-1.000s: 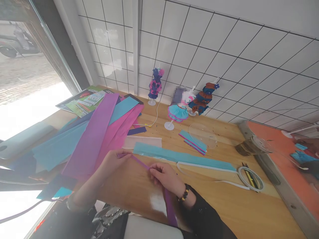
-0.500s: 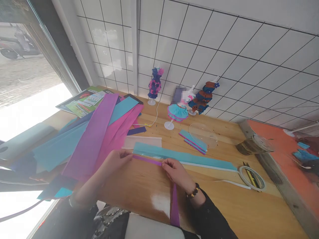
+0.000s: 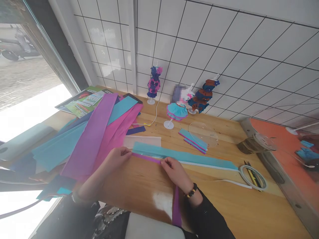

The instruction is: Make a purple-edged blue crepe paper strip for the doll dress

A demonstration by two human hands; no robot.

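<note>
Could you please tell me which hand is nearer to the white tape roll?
Right: the right hand pinches the purple strip left of the tape roll, while the left hand is farther left.

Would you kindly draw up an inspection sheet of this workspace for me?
Surface: wooden table, with a glare patch at the near side.
Job's things: narrow purple strip, stretched between the hands near a blue strip.
Clutter: fabric heap at left; tape roll at right.
Hands: left hand and right hand both pinch the purple strip.
Cables: thin white cable beyond the heap.
Surroundings: tiled wall behind.
</note>
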